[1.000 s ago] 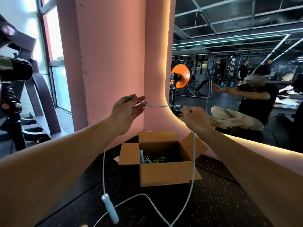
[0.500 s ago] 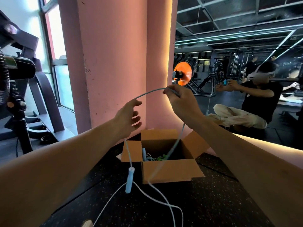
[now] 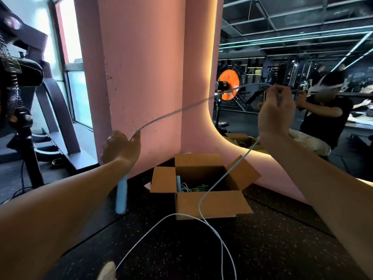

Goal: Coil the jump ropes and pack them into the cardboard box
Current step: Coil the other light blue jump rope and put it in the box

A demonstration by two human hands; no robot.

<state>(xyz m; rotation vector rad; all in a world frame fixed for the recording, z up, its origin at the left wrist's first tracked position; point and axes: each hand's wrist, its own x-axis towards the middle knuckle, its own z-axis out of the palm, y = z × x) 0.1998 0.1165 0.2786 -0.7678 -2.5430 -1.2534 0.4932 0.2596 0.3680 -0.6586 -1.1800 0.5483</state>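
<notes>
Two hands on one pale blue jump rope [image 3: 173, 115]; left hand [image 3: 119, 148] with fingers [image 3: 110, 138] curled round the cord low beside the pink pillar [image 3: 141, 77], right hand [image 3: 276, 114] with fingers [image 3: 279, 98] pinching the cord high and out to the right; a long span of cord now runs between them, where half a second ago the hands stood close together with only a short arc between; the left has dropped, the right has swung outward. Blue handle [image 3: 121, 196] hangs just below the left hand, blurred, higher than a second ago when it lay near the floor [image 3: 262, 249]. From the right hand the cord falls across the open cardboard box [image 3: 212, 201], then trails in loose loops over the floor toward the camera; judged: one arm-span length is being measured out for a coil turn, most of the rope not yet gathered, nothing of this rope packed. Box stands on the floor against the pillar's foot, flaps open; inside it another blue handle [image 3: 178, 183] upright at the left wall and a green tangle of cord [image 3: 198, 187], apparently rope already stowed. Mirror [image 3: 302, 67] at right reflects the seated person; black fan stand [image 3: 24, 126] at left.
</notes>
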